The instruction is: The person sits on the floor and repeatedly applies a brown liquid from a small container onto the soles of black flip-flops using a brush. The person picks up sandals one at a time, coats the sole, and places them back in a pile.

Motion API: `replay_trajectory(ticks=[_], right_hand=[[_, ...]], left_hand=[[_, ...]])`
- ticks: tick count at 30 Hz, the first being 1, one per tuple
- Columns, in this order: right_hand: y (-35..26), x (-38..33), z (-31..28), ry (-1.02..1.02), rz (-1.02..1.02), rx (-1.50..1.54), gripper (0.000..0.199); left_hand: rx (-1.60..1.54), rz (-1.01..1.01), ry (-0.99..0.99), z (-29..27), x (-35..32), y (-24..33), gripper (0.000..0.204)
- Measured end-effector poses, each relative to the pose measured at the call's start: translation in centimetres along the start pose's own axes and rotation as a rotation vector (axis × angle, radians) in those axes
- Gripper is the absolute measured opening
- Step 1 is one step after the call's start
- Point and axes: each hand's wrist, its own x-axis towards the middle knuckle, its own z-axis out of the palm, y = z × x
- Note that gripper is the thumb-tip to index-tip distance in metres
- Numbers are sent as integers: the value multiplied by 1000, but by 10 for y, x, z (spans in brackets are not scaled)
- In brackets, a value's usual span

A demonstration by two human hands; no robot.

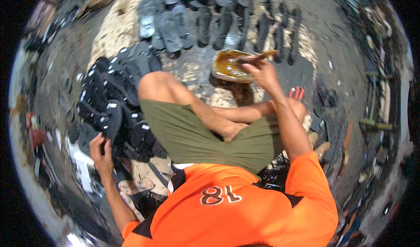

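Observation:
My right hand is closed around a brown, smeared brush, held across the right rim of a tub. Glossy amber-brown paste, like glue, coats the inside of the tub. On the left, my left hand has its thumb and fingers apart, with nothing seen between them. Its fingertips are close to a black sandal sole at the lower edge of a heap of black sandals; whether they touch it I cannot tell.
Rows of dark soles lie on a stained pale board beyond my crossed legs. Narrow dark strips lie at the far right of it. Beside my right knee are red-marked pieces. Scraps litter the ground on both sides.

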Motion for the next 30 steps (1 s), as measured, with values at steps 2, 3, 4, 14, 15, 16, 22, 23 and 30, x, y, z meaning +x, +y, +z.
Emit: replay_trajectory(ticks=[2, 3, 4, 14, 15, 16, 22, 23, 30], right_hand=[[14, 14, 23, 28, -93, -298, 35], [5, 17, 29, 39, -230, -300, 39], [13, 20, 27, -20, -177, -411, 38], [9, -46, -92, 111, -123, -902, 26], [2, -45, -108, 189, -61, -982, 27], [15, -37, -125, 385, -2, -728, 27], [-152, -58, -50, 500, -141, 755, 28], [-177, -60, -24, 410, -156, 803, 29], [-161, -110, 51, 237, -446, 485, 32]], left_hand=[[-172, -11, 73, -3, 27, 34, 22], [-264, -34, 98, 2, 37, 58, 24], [-374, -44, 125, 13, 51, 81, 26], [-518, 20, 58, 103, 57, 126, 51], [-826, -25, 128, 105, 63, 119, 49], [-1025, -194, 46, 89, 78, 144, 48], [-1862, -393, -305, 124, 119, 240, 57], [-1902, -397, -362, 131, 114, 255, 56], [-2209, -648, -524, 147, 114, 267, 48]])
